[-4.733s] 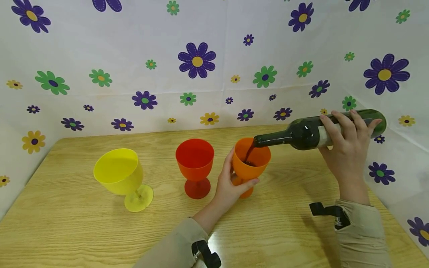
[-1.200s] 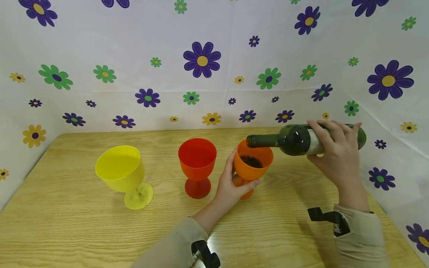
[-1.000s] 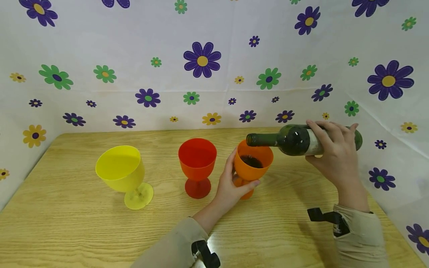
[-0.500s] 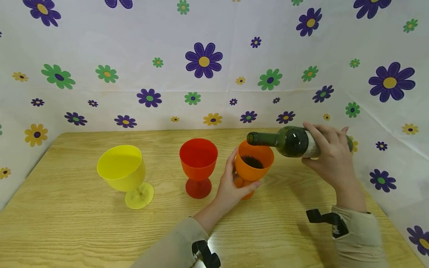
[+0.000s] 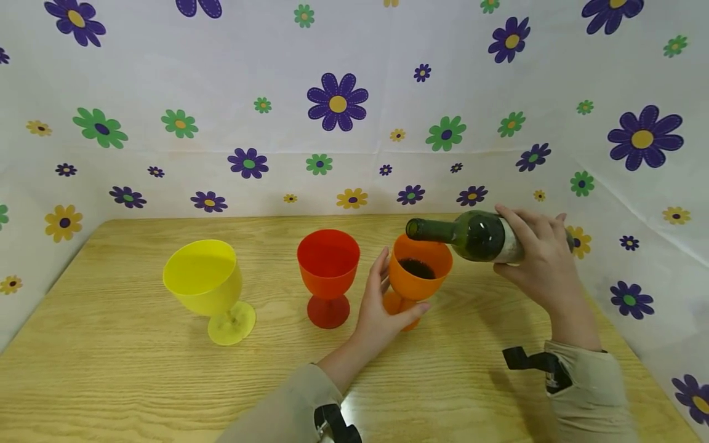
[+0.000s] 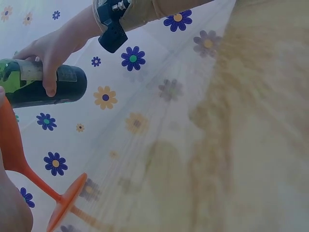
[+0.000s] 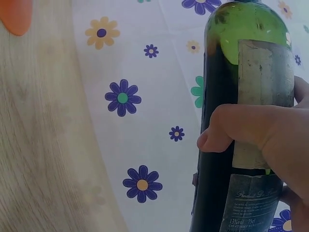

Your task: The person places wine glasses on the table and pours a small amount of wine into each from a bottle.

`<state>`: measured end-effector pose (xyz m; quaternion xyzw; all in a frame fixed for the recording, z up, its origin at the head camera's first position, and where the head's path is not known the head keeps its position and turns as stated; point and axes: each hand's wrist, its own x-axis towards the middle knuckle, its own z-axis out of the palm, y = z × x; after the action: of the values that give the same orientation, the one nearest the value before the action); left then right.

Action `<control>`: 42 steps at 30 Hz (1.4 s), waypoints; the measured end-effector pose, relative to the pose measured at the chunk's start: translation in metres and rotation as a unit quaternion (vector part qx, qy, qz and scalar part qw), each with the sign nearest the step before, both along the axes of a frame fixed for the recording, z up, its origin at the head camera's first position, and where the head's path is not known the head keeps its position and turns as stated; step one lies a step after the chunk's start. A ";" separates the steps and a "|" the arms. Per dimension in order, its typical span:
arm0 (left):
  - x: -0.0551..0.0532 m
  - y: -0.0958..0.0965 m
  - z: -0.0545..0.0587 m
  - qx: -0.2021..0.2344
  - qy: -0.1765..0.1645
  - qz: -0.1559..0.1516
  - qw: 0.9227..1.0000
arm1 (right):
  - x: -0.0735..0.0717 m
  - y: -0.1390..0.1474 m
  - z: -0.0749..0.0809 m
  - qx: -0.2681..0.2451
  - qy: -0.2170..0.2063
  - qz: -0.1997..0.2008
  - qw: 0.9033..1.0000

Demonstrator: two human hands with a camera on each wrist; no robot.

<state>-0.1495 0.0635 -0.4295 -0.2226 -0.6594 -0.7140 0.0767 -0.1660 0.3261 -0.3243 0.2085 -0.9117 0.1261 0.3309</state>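
In the head view an orange goblet (image 5: 415, 284) stands on the table with dark liquid (image 5: 416, 268) in its bowl. My left hand (image 5: 379, 314) is curved round its left side, thumb across the front near the stem and fingertips beside the bowl. My right hand (image 5: 545, 261) grips a green wine bottle (image 5: 480, 236) round its labelled body. The bottle lies nearly level, its mouth over the goblet's rim with no stream coming out. In the right wrist view the thumb crosses the pale label (image 7: 263, 77), and dark wine shows inside the glass.
A red goblet (image 5: 328, 271) stands just left of my left hand, and a yellow goblet (image 5: 205, 280) farther left. Behind the wooden table (image 5: 138, 381) hangs a white cloth (image 5: 221, 80) with printed flowers, which also closes off both sides.
The red stream from the bottle has stopped, and the liquid in the orange goblet stands higher. The bottle has levelled and its base has swung left. My left fingers have loosened slightly from the bowl.
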 end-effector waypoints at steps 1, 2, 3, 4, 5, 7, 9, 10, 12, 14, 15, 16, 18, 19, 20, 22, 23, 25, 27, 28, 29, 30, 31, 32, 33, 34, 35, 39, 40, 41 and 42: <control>0.000 0.000 0.000 0.001 0.000 -0.001 1.000 | 0.000 0.000 0.000 0.002 0.002 0.000 1.000; 0.000 -0.001 0.000 0.002 -0.001 -0.003 1.000 | -0.001 0.000 0.000 0.005 0.005 0.001 1.000; 0.000 -0.001 0.000 0.002 -0.002 -0.005 1.000 | -0.001 0.000 0.000 0.009 0.010 0.001 1.000; 0.000 -0.001 0.000 0.002 -0.003 -0.008 1.000 | -0.001 0.001 0.000 0.013 0.015 0.001 1.000; 0.000 -0.001 0.001 0.002 -0.003 -0.012 1.000 | -0.002 0.001 0.000 0.017 0.021 0.001 1.000; 0.003 -0.003 0.006 0.000 -0.006 -0.016 1.000 | -0.002 0.002 0.000 0.025 0.032 0.002 0.999; 0.007 -0.005 0.014 -0.003 -0.010 -0.020 1.000 | -0.002 0.002 0.000 0.031 0.040 0.001 0.999; 0.009 -0.006 0.019 -0.004 -0.011 -0.021 1.000 | -0.002 0.003 0.001 0.032 0.043 0.000 0.999; 0.013 -0.008 0.026 0.001 -0.008 -0.024 1.000 | -0.001 0.003 0.002 0.034 0.040 -0.003 0.999; 0.014 -0.009 0.025 0.003 -0.002 -0.015 1.000 | -0.001 0.002 0.002 0.032 0.033 -0.002 0.999; 0.015 -0.009 0.025 0.005 0.001 -0.012 1.000 | 0.000 0.001 0.002 0.031 0.028 -0.001 0.999; 0.017 -0.010 0.025 0.009 0.002 -0.009 1.000 | 0.000 0.000 0.002 0.030 0.024 0.001 0.999; 0.022 -0.011 0.027 0.006 0.002 -0.002 1.000 | -0.001 -0.001 0.002 0.027 0.018 0.006 0.999; 0.026 -0.013 0.028 0.000 -0.001 0.002 1.000 | -0.001 -0.002 0.002 0.026 0.017 0.008 0.999; 0.031 -0.015 0.034 -0.003 -0.004 0.002 1.000 | -0.001 -0.002 0.001 0.025 0.016 0.009 1.000; 0.039 -0.019 0.038 -0.014 -0.013 0.001 1.000 | -0.001 -0.003 0.000 0.022 0.015 0.011 1.000; 0.042 -0.021 0.040 -0.022 -0.016 0.002 1.000 | -0.001 -0.003 0.000 0.019 0.013 0.011 1.000; 0.049 -0.025 0.042 -0.027 -0.026 -0.003 0.999 | -0.001 -0.003 0.000 0.013 0.010 0.010 1.000; 0.056 -0.030 0.041 -0.024 -0.029 -0.012 0.999 | -0.001 -0.003 -0.001 0.006 0.006 0.009 1.000; 0.059 -0.033 0.039 -0.023 -0.027 -0.015 0.999 | -0.001 -0.004 -0.001 0.003 0.005 0.009 1.000; 0.062 -0.036 0.036 -0.019 -0.011 -0.017 1.000 | 0.000 -0.004 -0.001 0.000 0.004 0.009 1.000; 0.064 -0.039 0.033 -0.014 0.010 -0.018 1.000 | 0.000 -0.004 -0.002 -0.002 0.003 0.009 1.000; 0.066 -0.042 0.030 -0.009 0.038 -0.016 0.999 | 0.000 -0.004 -0.002 -0.003 0.002 0.010 1.000; 0.067 -0.045 0.027 -0.003 0.072 -0.010 0.997 | 0.000 -0.005 -0.002 -0.005 0.002 0.010 1.000; 0.067 -0.049 0.024 0.004 0.111 0.001 0.994 | 0.000 -0.005 -0.001 -0.005 0.001 0.009 1.000; 0.067 -0.052 0.022 0.010 0.146 0.019 0.989 | 0.000 -0.005 -0.001 -0.006 0.000 0.009 1.000; 0.066 -0.056 0.021 0.011 0.185 0.047 0.982 | 0.000 -0.006 -0.001 -0.008 -0.001 0.009 1.000; 0.060 -0.070 0.024 0.000 0.261 0.181 0.948 | 0.000 -0.009 -0.001 -0.016 -0.009 0.000 1.000; 0.059 -0.073 0.025 -0.005 0.265 0.211 0.941 | 0.000 -0.010 -0.001 -0.018 -0.012 -0.003 1.000; 0.057 -0.075 0.026 -0.008 0.268 0.236 0.934 | 0.000 -0.011 -0.001 -0.020 -0.015 -0.006 1.000; 0.056 -0.077 0.027 -0.007 0.268 0.251 0.930 | 0.000 -0.012 -0.001 -0.022 -0.019 -0.008 1.000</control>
<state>-0.0936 -0.0140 -0.4021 -0.2335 -0.6536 -0.5804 0.4259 -0.1661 0.3144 -0.3258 0.1915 -0.9165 0.1474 0.3188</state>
